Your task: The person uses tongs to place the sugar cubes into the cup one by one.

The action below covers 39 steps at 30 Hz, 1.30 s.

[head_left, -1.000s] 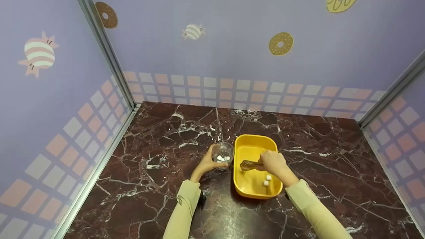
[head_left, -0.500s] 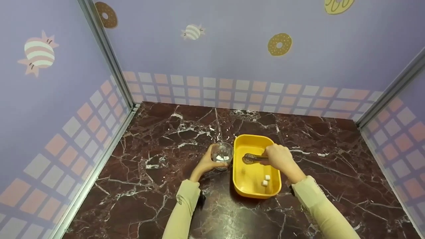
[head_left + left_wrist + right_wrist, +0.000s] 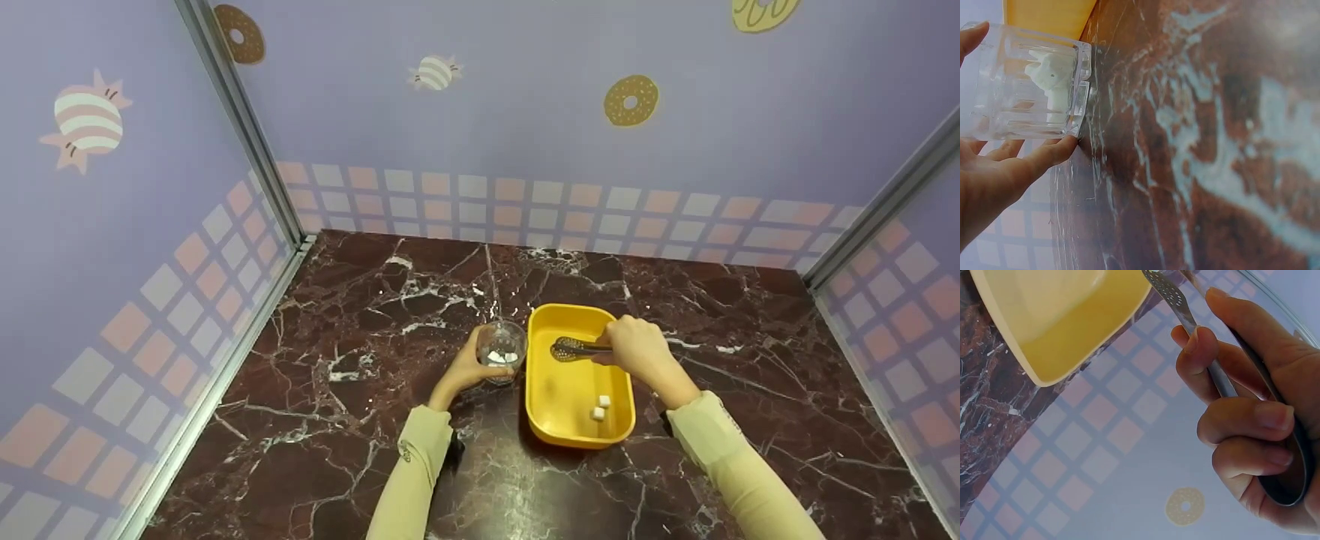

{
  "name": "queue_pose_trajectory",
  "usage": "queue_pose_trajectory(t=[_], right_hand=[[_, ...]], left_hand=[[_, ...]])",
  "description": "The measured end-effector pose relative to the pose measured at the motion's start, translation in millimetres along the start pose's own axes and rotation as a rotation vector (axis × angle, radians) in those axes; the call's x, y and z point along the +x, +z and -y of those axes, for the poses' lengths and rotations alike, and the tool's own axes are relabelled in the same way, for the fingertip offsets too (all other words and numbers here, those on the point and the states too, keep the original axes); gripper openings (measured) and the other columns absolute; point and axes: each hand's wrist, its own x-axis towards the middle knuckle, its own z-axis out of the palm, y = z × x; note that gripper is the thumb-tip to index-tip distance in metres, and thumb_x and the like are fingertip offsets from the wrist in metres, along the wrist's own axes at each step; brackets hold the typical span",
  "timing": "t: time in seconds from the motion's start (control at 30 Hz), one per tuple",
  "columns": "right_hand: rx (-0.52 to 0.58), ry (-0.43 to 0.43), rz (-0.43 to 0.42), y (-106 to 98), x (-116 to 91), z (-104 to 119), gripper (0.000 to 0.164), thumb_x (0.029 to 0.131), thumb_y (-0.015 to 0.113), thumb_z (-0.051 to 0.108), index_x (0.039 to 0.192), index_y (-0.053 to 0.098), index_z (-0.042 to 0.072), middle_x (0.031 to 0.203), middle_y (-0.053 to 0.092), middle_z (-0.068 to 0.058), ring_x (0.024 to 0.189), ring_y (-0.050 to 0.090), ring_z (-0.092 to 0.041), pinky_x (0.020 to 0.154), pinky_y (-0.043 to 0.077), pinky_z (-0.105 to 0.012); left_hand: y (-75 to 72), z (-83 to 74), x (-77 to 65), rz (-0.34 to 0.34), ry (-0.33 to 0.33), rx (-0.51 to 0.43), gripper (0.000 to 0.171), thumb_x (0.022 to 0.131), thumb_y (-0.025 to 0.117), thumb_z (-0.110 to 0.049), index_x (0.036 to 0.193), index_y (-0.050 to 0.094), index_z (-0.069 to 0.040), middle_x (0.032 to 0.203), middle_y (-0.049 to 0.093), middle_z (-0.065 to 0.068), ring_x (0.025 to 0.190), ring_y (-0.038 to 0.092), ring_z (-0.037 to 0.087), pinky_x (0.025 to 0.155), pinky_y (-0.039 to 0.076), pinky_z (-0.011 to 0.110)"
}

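Note:
My left hand [image 3: 466,367] holds a clear cup [image 3: 491,337] that stands on the dark surface, its thumb and fingers about the sides. Several white pieces [image 3: 1053,76] lie at the bottom of the cup. Over the yellow bin [image 3: 544,427], my right hand [image 3: 637,349] grips metal tongs [image 3: 577,349] with perforated ends, which point left toward the cup. In the right wrist view, fingers curl round both arms of the tongs [image 3: 1221,377]. Whether their tips pinch anything is cut off at the frame's edge. Two white cubes [image 3: 598,413] lie in the near right of the bin.
The surface is reddish-black marble [image 3: 360,450] with white veins. Small white specks [image 3: 495,306] are scattered behind the cup. Purple printed panels [image 3: 480,127] close off the back and both sides. The bin stands close beside the cup, on its right.
My right hand has drawn the tongs rightward and slightly farther back over the bin. My left hand and the cup have stayed in place.

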Motion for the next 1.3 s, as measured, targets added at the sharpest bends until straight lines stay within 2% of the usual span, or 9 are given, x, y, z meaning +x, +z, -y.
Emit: queue_pose_trajectory(t=[0.2, 0.53, 0.87, 0.93, 1.17, 1.3], right_hand=[[0.014, -0.012, -0.016, -8, 3, 1, 0.023, 0.067, 0.074, 0.035, 0.079, 0.074, 0.015, 0.071, 0.067, -0.009, 0.059, 0.059, -0.028, 0.046, 0.047, -0.042], [0.017, -0.025, -0.038, -20, 11, 10, 0.023, 0.067, 0.074, 0.036, 0.078, 0.074, 0.016, 0.074, 0.068, -0.008, 0.062, 0.06, -0.029, 0.046, 0.047, -0.042], [0.022, -0.045, -0.072, -30, 20, 24, 0.027, 0.067, 0.074, 0.038, 0.08, 0.074, 0.014, 0.077, 0.069, -0.01, 0.064, 0.061, -0.03, 0.049, 0.049, -0.043], [0.032, -0.054, -0.077, -29, 22, 26, 0.025, 0.067, 0.074, 0.036, 0.08, 0.074, 0.015, 0.076, 0.069, -0.009, 0.064, 0.062, -0.03, 0.049, 0.049, -0.043], [0.037, -0.072, -0.071, -25, 32, 39, 0.021, 0.068, 0.074, 0.036, 0.074, 0.073, 0.016, 0.072, 0.068, -0.008, 0.062, 0.061, -0.03, 0.049, 0.048, -0.044], [0.022, -0.077, -0.062, -19, 36, 47, 0.022, 0.068, 0.073, 0.036, 0.072, 0.072, 0.015, 0.07, 0.067, -0.008, 0.06, 0.059, -0.029, 0.049, 0.048, -0.043]], left_hand=[[-1.2, -0.9, 0.8, -0.003, 0.023, 0.0, 0.086, 0.059, 0.08, -0.008, 0.129, 0.031, 0.002, 0.129, 0.04, 0.029, 0.12, 0.039, 0.041, 0.106, 0.028, 0.049], [-2.4, -3.0, 0.6, -0.004, -0.003, 0.009, 0.087, 0.06, 0.08, -0.009, 0.131, 0.03, -0.001, 0.13, 0.04, 0.028, 0.12, 0.04, 0.041, 0.105, 0.029, 0.05], [-3.0, -3.7, 1.1, -0.002, 0.006, 0.028, 0.086, 0.06, 0.079, -0.009, 0.13, 0.03, 0.001, 0.129, 0.041, 0.028, 0.119, 0.04, 0.04, 0.104, 0.031, 0.049], [-3.2, -6.4, -0.3, 0.004, 0.004, 0.014, 0.085, 0.06, 0.078, -0.005, 0.131, 0.03, 0.002, 0.129, 0.04, 0.029, 0.12, 0.039, 0.042, 0.104, 0.03, 0.05], [-4.9, -33.0, -12.5, 0.03, 0.003, -0.035, 0.082, 0.064, 0.075, 0.001, 0.131, 0.027, 0.006, 0.13, 0.035, 0.034, 0.12, 0.035, 0.048, 0.104, 0.027, 0.055], [-4.2, -36.5, -15.5, 0.043, 0.008, -0.055, 0.081, 0.065, 0.073, 0.002, 0.131, 0.027, 0.007, 0.13, 0.035, 0.034, 0.12, 0.035, 0.048, 0.104, 0.027, 0.055]])
